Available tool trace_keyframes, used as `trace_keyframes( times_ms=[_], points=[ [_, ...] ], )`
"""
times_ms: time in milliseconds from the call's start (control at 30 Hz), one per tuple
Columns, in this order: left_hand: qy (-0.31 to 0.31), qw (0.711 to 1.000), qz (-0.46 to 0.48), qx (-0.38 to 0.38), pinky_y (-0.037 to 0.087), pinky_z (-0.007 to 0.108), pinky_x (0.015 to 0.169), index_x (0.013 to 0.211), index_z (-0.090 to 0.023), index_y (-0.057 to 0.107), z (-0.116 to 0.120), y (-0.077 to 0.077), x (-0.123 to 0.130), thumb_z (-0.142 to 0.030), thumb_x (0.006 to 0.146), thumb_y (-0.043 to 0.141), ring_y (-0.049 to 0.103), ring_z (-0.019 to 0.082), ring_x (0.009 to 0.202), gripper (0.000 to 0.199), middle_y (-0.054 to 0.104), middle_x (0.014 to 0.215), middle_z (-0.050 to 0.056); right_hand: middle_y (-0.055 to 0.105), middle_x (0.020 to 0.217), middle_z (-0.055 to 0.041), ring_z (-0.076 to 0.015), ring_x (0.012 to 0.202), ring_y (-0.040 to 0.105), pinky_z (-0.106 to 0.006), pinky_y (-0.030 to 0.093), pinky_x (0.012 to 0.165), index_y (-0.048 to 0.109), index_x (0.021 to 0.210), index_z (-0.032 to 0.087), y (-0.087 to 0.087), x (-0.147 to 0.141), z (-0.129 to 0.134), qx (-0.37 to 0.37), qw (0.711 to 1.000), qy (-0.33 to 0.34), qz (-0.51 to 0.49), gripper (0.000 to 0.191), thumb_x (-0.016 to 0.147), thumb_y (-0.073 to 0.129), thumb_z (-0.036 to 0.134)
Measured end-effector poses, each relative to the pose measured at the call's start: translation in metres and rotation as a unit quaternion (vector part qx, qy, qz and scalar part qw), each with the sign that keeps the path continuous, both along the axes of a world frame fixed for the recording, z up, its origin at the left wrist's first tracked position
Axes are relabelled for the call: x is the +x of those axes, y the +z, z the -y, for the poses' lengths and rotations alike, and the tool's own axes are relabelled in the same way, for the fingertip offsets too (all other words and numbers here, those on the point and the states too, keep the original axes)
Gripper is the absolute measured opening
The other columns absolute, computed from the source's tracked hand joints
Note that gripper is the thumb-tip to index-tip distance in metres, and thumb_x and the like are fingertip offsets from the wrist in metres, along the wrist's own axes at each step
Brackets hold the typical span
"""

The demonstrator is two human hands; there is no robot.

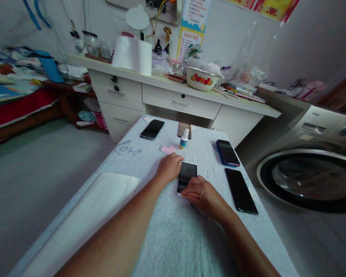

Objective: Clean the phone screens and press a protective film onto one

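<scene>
A white-framed smartphone with a dark screen lies face up on the cloth-covered table. My left hand is closed at its upper left corner, fingers curled over the edge and steadying it. Over the lower right part of the screen, my right hand is pinched, its fingertips at the phone's bottom edge; whatever is between them is hidden. Just beyond the phone stands a small spray bottle with a white cap. A pink heart-shaped piece lies left of the bottle.
Further phones lie around: a black one far left, a gold one at the back, a stacked pair and a long black one at right. White paper lies left. A desk and washing machine stand beyond.
</scene>
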State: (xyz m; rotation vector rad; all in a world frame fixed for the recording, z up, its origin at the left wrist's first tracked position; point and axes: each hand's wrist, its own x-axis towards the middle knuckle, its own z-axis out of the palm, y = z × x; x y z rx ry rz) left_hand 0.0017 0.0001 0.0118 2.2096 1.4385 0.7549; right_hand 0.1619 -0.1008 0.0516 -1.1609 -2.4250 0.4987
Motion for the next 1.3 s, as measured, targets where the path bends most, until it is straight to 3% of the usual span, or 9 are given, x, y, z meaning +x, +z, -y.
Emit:
trace_keyframes(
  times_ms=[267, 433, 600, 733, 867, 1033, 1200, 1300],
  points=[
    [-0.006, 1.0, 0.001, 0.009, 0.047, 0.029, 0.091, 0.103, -0.02, 0.072, -0.001, -0.002, 0.0, -0.014, 0.087, 0.046, 0.063, 0.018, 0.1, 0.031, 0.07, 0.104, 0.006, 0.067, 0.077, -0.0017, -0.0169, 0.08, 0.058, -0.028, 0.041, 0.074, 0.075, 0.079, 0.021, 0.009, 0.017, 0.002, -0.054, 0.997, -0.052, -0.001, 0.018, 0.079, 0.066, 0.005],
    [-0.007, 1.0, 0.014, 0.017, 0.048, 0.028, 0.088, 0.102, -0.019, 0.07, -0.003, -0.005, 0.0, -0.013, 0.085, 0.047, 0.063, 0.017, 0.097, 0.029, 0.069, 0.101, 0.005, 0.063, 0.075, -0.001, -0.0153, 0.077, 0.058, -0.025, 0.041, 0.07, 0.072, 0.077, 0.02, 0.002, 0.026, 0.001, -0.071, 0.993, -0.089, -0.039, 0.026, 0.074, 0.057, -0.001],
    [0.023, 0.999, 0.033, 0.003, 0.048, 0.027, 0.083, 0.101, -0.017, 0.068, 0.0, 0.002, -0.001, -0.013, 0.082, 0.05, 0.063, 0.017, 0.09, 0.026, 0.068, 0.101, 0.006, 0.061, 0.079, -0.0037, -0.0151, 0.074, 0.059, -0.024, 0.043, 0.065, 0.068, 0.071, 0.018, -0.005, 0.027, -0.002, -0.065, 0.981, -0.169, -0.067, 0.013, 0.078, 0.059, 0.012],
    [0.073, 0.997, 0.012, -0.019, 0.045, 0.026, 0.076, 0.094, -0.019, 0.068, 0.009, 0.016, -0.002, -0.017, 0.085, 0.049, 0.064, 0.017, 0.086, 0.021, 0.071, 0.095, 0.005, 0.061, 0.073, -0.0039, -0.0159, 0.067, 0.058, -0.024, 0.041, 0.059, 0.065, 0.069, 0.018, -0.007, 0.026, -0.006, -0.048, 0.965, -0.25, -0.06, 0.017, 0.081, 0.058, 0.027],
    [0.104, 0.992, -0.027, -0.059, 0.041, 0.025, 0.07, 0.085, -0.02, 0.068, 0.016, 0.026, -0.002, -0.019, 0.086, 0.049, 0.065, 0.017, 0.079, 0.02, 0.073, 0.083, 0.004, 0.061, 0.061, -0.0016, -0.0149, 0.057, 0.055, -0.024, 0.037, 0.053, 0.063, 0.07, 0.019, -0.007, 0.027, -0.007, -0.092, 0.942, -0.313, -0.074, 0.022, 0.082, 0.056, 0.037],
    [0.093, 0.992, -0.038, -0.08, 0.041, 0.025, 0.067, 0.08, -0.02, 0.069, 0.019, 0.028, 0.0, -0.017, 0.083, 0.049, 0.065, 0.017, 0.078, 0.02, 0.074, 0.084, 0.005, 0.062, 0.058, -0.0008, -0.0147, 0.053, 0.055, -0.023, 0.035, 0.05, 0.062, 0.073, 0.02, -0.01, 0.028, -0.007, -0.12, 0.93, -0.329, -0.111, 0.023, 0.083, 0.054, 0.038],
    [0.079, 0.99, -0.012, -0.112, 0.043, 0.025, 0.067, 0.081, -0.019, 0.069, 0.02, 0.026, 0.0, -0.017, 0.08, 0.051, 0.067, 0.017, 0.075, 0.018, 0.074, 0.081, 0.005, 0.062, 0.057, 0.0009, -0.0142, 0.051, 0.054, -0.022, 0.035, 0.05, 0.066, 0.098, 0.017, -0.016, 0.03, -0.009, -0.139, 0.93, -0.319, -0.118, 0.027, 0.083, 0.052, 0.034],
    [0.079, 0.987, 0.003, -0.137, 0.044, 0.024, 0.066, 0.082, -0.019, 0.069, 0.02, 0.024, 0.0, -0.018, 0.08, 0.052, 0.067, 0.017, 0.072, 0.017, 0.074, 0.077, 0.005, 0.063, 0.057, -0.0008, -0.0149, 0.053, 0.056, -0.023, 0.035, 0.051, 0.068, 0.095, 0.016, -0.019, 0.029, -0.01, -0.142, 0.931, -0.321, -0.102, 0.028, 0.084, 0.05, 0.034]
  ],
)
